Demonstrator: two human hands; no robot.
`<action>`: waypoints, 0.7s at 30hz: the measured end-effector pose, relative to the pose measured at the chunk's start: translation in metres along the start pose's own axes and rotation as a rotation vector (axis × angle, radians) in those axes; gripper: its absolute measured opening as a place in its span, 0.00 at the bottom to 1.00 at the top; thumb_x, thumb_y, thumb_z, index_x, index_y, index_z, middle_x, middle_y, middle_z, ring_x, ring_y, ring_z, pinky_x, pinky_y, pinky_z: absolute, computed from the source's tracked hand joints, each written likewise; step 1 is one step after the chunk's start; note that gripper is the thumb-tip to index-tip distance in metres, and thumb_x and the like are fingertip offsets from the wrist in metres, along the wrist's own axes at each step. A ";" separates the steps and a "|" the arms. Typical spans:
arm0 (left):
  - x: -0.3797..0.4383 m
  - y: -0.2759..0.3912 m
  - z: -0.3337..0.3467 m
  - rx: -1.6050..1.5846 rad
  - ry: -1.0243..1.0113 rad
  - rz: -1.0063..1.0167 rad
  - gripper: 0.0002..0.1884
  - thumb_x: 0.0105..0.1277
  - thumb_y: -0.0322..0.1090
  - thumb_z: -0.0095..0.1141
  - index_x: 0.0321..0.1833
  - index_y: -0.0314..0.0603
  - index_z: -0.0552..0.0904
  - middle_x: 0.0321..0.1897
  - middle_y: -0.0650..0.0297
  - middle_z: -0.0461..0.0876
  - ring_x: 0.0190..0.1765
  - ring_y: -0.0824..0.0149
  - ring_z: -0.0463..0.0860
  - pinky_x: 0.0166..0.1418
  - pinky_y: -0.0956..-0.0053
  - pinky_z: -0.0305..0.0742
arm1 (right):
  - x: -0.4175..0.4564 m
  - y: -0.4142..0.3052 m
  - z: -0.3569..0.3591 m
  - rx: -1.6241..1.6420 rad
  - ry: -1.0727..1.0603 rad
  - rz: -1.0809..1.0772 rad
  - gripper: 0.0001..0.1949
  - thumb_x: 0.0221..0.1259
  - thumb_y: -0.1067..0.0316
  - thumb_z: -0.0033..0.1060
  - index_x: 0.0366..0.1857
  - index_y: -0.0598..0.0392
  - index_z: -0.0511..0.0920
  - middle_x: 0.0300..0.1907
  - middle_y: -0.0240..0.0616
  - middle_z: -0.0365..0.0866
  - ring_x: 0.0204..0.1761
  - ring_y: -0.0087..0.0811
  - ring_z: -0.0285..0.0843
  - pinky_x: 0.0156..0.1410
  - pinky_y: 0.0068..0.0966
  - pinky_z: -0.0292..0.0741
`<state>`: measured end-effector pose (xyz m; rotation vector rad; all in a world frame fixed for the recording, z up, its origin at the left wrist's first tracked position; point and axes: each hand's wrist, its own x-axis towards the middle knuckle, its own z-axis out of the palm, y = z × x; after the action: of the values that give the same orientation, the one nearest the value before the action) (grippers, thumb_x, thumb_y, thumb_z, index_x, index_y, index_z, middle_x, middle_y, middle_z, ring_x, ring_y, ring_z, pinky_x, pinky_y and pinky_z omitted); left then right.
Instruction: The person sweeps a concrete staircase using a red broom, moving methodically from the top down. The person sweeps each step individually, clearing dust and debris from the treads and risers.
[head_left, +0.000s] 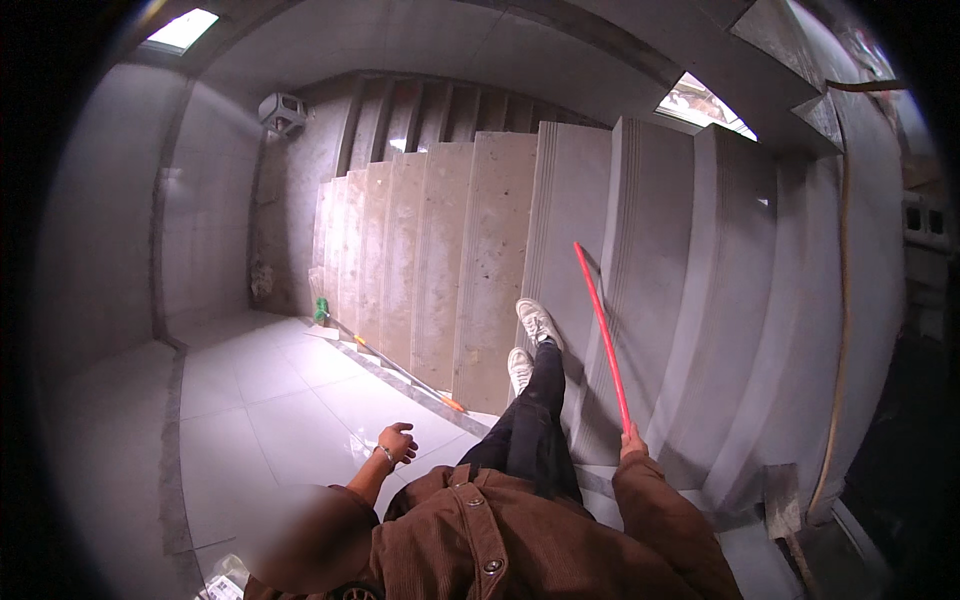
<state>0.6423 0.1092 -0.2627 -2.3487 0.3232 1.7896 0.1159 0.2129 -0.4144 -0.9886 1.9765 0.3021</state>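
My right hand (634, 442) grips one end of a long red pole (604, 330), which slants away over the grey stair treads (652, 225). Its far tip is above or on a tread; I cannot tell whether they touch. My left hand (397, 444) hangs at my side with its fingers apart and nothing in it, a bracelet on the wrist. My feet, in white shoes (536, 321), are on a grey step beside the dustier, beige steps (431, 277).
A long-handled brush (409, 373) with a green head (321, 310) and orange grips lies along the stair's left side by the tiled wall (277, 405). A white box-like object (283, 114) stands at the lower landing. Another flight (420, 112) lies beyond. Hollow blocks (926, 219) are at right.
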 end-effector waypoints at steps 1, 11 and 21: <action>0.001 -0.001 0.000 0.005 -0.005 -0.013 0.22 0.57 0.24 0.42 0.58 0.40 0.67 0.24 0.54 0.79 0.19 0.64 0.78 0.17 0.71 0.73 | 0.006 -0.010 -0.005 -0.006 -0.001 0.018 0.25 0.60 0.55 0.45 0.63 0.37 0.55 0.39 0.53 0.77 0.43 0.52 0.75 0.48 0.42 0.70; -0.001 0.009 0.004 -0.005 -0.004 0.033 0.22 0.56 0.23 0.42 0.57 0.39 0.68 0.24 0.54 0.79 0.19 0.64 0.78 0.17 0.71 0.74 | 0.008 0.001 -0.012 0.096 0.020 -0.003 0.25 0.61 0.55 0.43 0.63 0.34 0.54 0.39 0.55 0.76 0.45 0.53 0.74 0.49 0.43 0.69; -0.001 0.000 0.001 -0.019 -0.010 0.043 0.22 0.57 0.24 0.41 0.57 0.38 0.68 0.25 0.54 0.79 0.20 0.64 0.78 0.18 0.71 0.73 | 0.008 -0.042 -0.024 0.057 0.008 0.089 0.23 0.61 0.53 0.44 0.61 0.32 0.57 0.39 0.51 0.76 0.44 0.52 0.74 0.48 0.42 0.70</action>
<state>0.6408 0.1094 -0.2620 -2.3621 0.3596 1.8307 0.1302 0.1683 -0.4004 -0.8683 2.0284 0.2894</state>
